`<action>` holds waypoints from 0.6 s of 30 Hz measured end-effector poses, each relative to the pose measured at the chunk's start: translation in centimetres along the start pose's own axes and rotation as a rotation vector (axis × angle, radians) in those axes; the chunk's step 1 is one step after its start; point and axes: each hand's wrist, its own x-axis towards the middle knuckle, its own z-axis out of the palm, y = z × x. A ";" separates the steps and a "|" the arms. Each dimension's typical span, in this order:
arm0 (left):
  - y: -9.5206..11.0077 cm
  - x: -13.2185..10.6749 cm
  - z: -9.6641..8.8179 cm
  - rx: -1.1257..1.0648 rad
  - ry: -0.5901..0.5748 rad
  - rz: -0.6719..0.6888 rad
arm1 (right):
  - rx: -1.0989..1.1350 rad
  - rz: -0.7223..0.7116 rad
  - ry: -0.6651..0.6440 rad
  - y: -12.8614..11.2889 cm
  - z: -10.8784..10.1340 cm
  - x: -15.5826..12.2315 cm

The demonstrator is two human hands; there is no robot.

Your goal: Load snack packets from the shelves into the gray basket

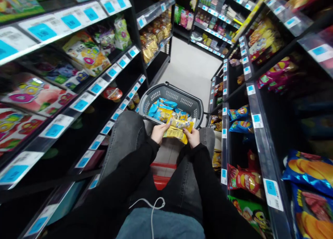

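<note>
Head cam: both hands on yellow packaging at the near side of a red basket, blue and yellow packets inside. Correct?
Basket colour is wrong: the head view shows a grey basket. The rest stands: left hand and right hand on yellow packaging, blue packets and yellow packets inside.

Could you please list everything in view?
Held packets: count unclear, yellow, between hands
Basket: one, grey, ahead
Basket packets: several, blue/yellow, inside
Shelves: many, black, around
Shelf packets: many, multicoloured, shelved
Price labels: many, white/blue, shelf edges
Floor: one, pale, ahead
Red item: count unclear, between legs
Drawstring: one, white, waist
Garment: one, blue, waist
Sleeves: two, black, arms
Legs: two, grey-trousered, centre
Left hand: one, bare, on packets
Right hand: one, bare, on packets
</note>
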 end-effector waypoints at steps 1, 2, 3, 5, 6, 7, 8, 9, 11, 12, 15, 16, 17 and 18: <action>0.2 -0.2 0.1 -0.032 0.019 -0.007 | 0.039 0.021 0.009 -0.2 0.3 0.0; 0.5 -0.4 0.2 -0.059 0.030 -0.020 | 0.074 0.037 0.002 -0.5 0.6 0.0; 0.9 -0.6 0.3 -0.068 0.039 -0.043 | 0.107 0.053 0.003 -0.7 0.9 0.1; 1.6 -0.6 0.3 -0.031 -0.006 -0.106 | 0.140 0.070 0.021 -1.2 1.3 0.1; 1.9 -0.5 0.2 0.023 -0.044 -0.127 | 0.143 0.067 0.026 -1.4 1.5 0.1; 2.1 -0.4 0.0 0.108 -0.086 -0.123 | 0.147 0.066 0.009 -1.6 1.6 0.1; 2.2 -0.2 -0.1 0.217 -0.135 -0.125 | 0.158 0.068 -0.030 -1.6 1.7 0.1; 2.2 0.0 -0.3 0.306 -0.158 -0.119 | 0.174 0.076 -0.085 -1.6 1.8 0.1; 1.8 0.4 -0.7 0.381 -0.171 -0.116 | 0.202 0.095 -0.169 -1.4 1.9 0.1; 1.5 0.6 -0.9 0.372 -0.166 -0.105 | 0.209 0.101 -0.184 -1.3 2.0 0.2; 0.7 0.8 -1.1 0.299 -0.174 -0.141 | 0.211 0.095 -0.166 -0.8 2.1 0.4; 0.6 0.7 -1.0 0.277 -0.180 -0.157 | 0.213 0.088 -0.159 -0.6 2.2 0.4; 0.7 0.5 -0.9 0.261 -0.186 -0.164 | 0.217 0.081 -0.152 -0.6 2.3 0.5; 1.0 0.2 -0.8 0.257 -0.192 -0.161 | 0.227 0.075 -0.146 -0.5 2.4 0.4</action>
